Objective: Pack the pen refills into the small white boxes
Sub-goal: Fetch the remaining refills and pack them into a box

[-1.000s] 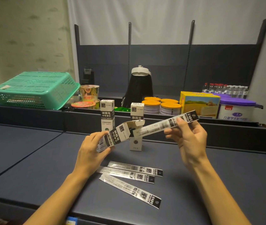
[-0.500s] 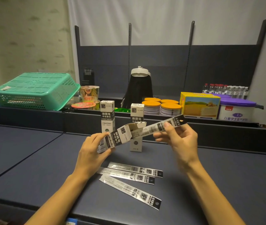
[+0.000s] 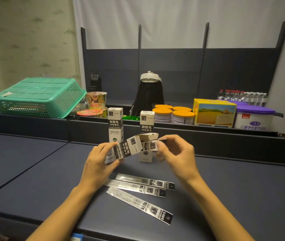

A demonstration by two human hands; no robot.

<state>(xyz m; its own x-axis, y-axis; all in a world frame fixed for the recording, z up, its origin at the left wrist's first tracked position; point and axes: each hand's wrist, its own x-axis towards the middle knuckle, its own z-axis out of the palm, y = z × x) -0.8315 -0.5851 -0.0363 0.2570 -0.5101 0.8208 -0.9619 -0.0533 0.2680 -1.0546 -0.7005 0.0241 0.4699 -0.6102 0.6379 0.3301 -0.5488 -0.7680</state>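
Head view, cardboard box (image 3: 127,148) in left hand (image 3: 98,162), flaps apparently open

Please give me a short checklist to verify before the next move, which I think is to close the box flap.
1. Left hand grips the tilted small white cardboard box: ok.
2. Top flap open: ok.
3. Packaged pen refill fully inside: not ok, its end sticks out, pinched by the right hand.
4. Three flat packaged refills left on the dark blue table: ok.
5. Two upright white boxes behind, apart from the hands: ok.
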